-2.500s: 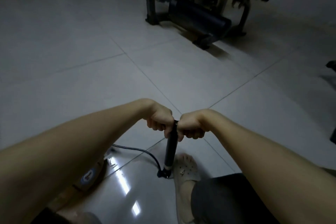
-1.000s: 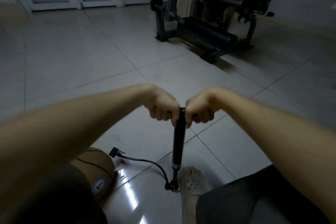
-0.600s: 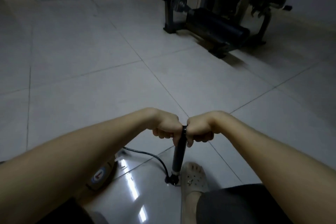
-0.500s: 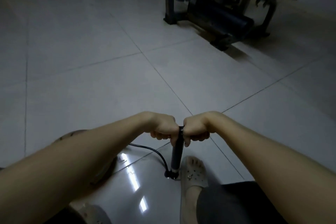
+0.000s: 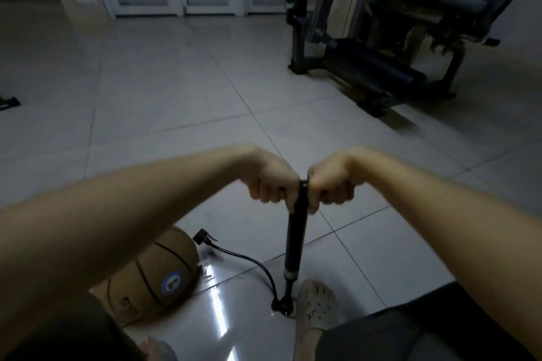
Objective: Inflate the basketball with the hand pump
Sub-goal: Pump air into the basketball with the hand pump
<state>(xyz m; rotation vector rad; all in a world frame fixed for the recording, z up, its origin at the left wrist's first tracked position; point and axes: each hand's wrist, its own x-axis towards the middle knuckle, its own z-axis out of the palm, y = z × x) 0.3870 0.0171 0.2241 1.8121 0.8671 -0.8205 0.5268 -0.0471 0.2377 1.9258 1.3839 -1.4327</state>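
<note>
- Grip: my left hand (image 5: 271, 183) and right hand (image 5: 333, 183) each curl tightly round the hand pump (image 5: 294, 246) at its top handle.
- Black hose (image 5: 249, 261) runs from the base toward basketball (image 5: 158, 275) on floor (image 5: 176, 97).

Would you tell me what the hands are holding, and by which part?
The left hand and right hand grip the hand pump by its top handle.

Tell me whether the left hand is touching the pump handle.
Touching. The head view shows the left hand with its fingers curled round the pump handle.
</note>
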